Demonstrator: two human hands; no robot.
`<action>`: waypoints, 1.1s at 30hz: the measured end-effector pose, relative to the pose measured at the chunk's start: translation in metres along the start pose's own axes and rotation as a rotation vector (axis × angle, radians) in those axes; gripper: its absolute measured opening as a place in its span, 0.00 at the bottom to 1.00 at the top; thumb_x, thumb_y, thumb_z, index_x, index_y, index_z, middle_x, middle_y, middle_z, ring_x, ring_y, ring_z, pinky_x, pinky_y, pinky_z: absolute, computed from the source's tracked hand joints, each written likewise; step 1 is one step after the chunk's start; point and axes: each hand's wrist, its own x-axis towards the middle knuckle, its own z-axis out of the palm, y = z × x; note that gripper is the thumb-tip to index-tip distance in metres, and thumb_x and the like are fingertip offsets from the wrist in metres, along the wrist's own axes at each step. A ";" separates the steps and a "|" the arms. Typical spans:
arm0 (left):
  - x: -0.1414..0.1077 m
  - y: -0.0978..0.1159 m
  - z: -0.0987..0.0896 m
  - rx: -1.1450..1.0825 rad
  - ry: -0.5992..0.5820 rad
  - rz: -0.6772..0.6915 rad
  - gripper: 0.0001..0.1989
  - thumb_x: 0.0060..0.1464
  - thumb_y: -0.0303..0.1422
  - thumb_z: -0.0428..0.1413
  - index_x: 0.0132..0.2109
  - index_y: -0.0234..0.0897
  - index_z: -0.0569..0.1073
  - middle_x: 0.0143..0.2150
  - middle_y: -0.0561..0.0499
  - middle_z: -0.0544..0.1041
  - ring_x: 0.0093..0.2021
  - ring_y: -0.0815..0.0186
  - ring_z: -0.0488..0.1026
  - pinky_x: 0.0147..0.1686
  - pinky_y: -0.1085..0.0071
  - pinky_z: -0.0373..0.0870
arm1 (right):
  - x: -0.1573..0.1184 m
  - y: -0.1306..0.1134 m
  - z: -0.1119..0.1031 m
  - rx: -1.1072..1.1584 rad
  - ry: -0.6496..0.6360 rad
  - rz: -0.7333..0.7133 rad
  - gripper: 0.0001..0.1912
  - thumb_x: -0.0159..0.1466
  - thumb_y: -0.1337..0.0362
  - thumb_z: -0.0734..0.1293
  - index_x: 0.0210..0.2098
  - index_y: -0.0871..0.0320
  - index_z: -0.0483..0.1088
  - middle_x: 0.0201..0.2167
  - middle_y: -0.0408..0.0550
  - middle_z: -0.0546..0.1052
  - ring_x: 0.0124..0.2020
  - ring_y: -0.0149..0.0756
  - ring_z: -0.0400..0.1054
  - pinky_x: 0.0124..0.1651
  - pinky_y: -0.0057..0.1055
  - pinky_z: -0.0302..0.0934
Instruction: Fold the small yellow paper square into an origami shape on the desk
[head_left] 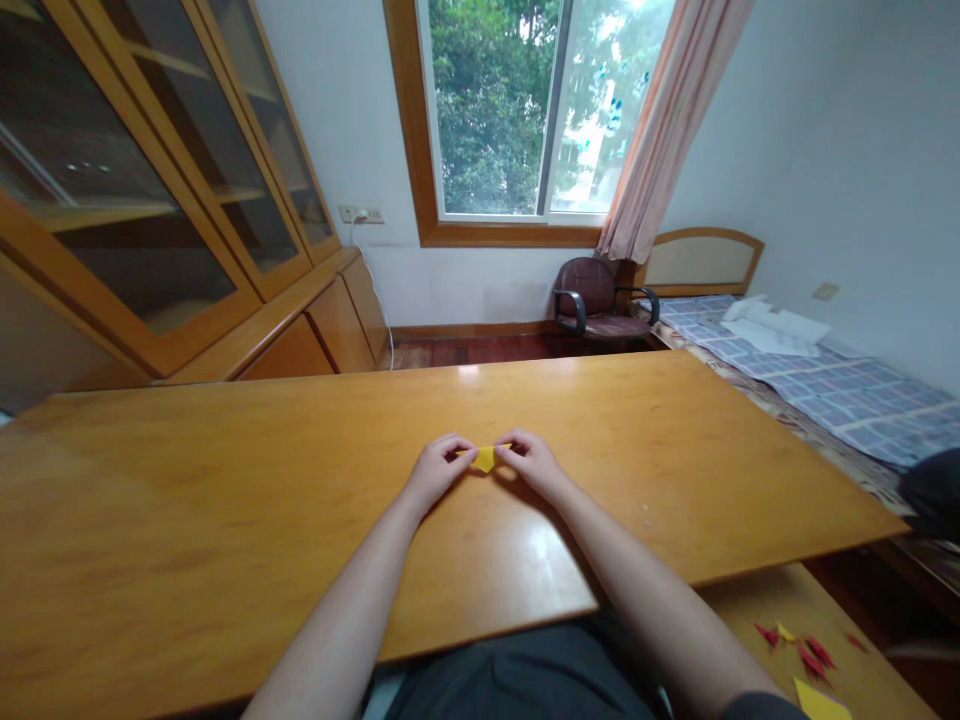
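Folded yellow paper [486, 459] at frame centre, above the wooden table [225, 500]. Left hand [439, 470] and right hand [534, 462] each pinch one end, thumb and fingers closed on it. Red folded pieces [814, 655] lie lower right.

A room in a home, bedroom and study in one
A bed [825, 380] with a checked cover at right, a pink curtain [675, 130] by the far window [525, 110], glass-door cabinets [172, 150] at left, a wooden table [225, 500] near.
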 end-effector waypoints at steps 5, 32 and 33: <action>-0.002 0.009 0.001 0.065 -0.031 0.056 0.10 0.55 0.36 0.55 0.31 0.36 0.76 0.30 0.50 0.76 0.33 0.66 0.71 0.34 0.72 0.65 | -0.002 -0.005 0.001 -0.106 -0.043 -0.086 0.06 0.59 0.63 0.68 0.32 0.59 0.76 0.30 0.46 0.77 0.32 0.33 0.69 0.36 0.28 0.60; -0.001 -0.003 -0.002 -0.084 0.083 -0.085 0.11 0.51 0.39 0.57 0.28 0.36 0.73 0.28 0.52 0.74 0.31 0.66 0.69 0.32 0.73 0.63 | 0.001 -0.002 -0.004 0.090 0.167 0.087 0.08 0.54 0.59 0.67 0.26 0.59 0.71 0.23 0.43 0.73 0.27 0.33 0.65 0.33 0.29 0.58; -0.001 -0.006 -0.003 -0.115 0.097 -0.106 0.11 0.50 0.39 0.57 0.28 0.36 0.73 0.28 0.52 0.73 0.30 0.66 0.69 0.32 0.73 0.63 | 0.002 -0.001 -0.005 0.120 0.187 0.102 0.09 0.54 0.59 0.68 0.26 0.59 0.71 0.23 0.43 0.73 0.27 0.33 0.65 0.33 0.29 0.59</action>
